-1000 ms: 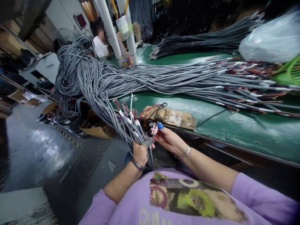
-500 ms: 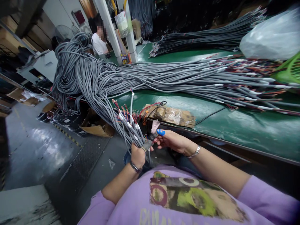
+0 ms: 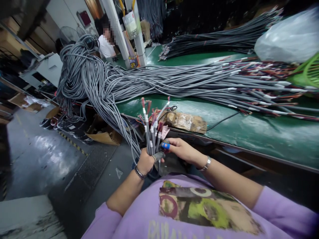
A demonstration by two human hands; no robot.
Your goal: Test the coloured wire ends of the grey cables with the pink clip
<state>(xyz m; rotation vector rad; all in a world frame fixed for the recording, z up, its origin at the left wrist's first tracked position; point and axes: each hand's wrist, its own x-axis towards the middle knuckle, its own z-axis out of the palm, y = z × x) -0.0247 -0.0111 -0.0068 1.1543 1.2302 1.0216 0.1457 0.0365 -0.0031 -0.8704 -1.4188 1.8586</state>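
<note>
A bunch of grey cables (image 3: 152, 136) stands nearly upright in my left hand (image 3: 146, 162), whose fingers are closed around it. White bands and bare coloured wires show at the upper ends of these cables. Grey wrapping covers my left thumb. My right hand (image 3: 179, 148) is pinched close against the right side of the bunch, with blue tape on one digit. What lies between those fingertips is too small to make out. Just above them is a pale pink scrap (image 3: 164, 132). The held cables run back to a large looped heap of grey cable (image 3: 93, 73).
A worn wooden board (image 3: 190, 122) with wires lies at the edge of the green table (image 3: 239, 139). Long grey cables (image 3: 174, 78) stretch across the table, with black cables (image 3: 211, 43) behind. A plastic bag (image 3: 289, 36) and green basket (image 3: 307, 74) are right. A person (image 3: 106, 44) is behind.
The held cable ends have swung from leaning left to more upright and moved right, now in front of the board's left end. My right hand remains beside them, its fingers slightly shifted.
</note>
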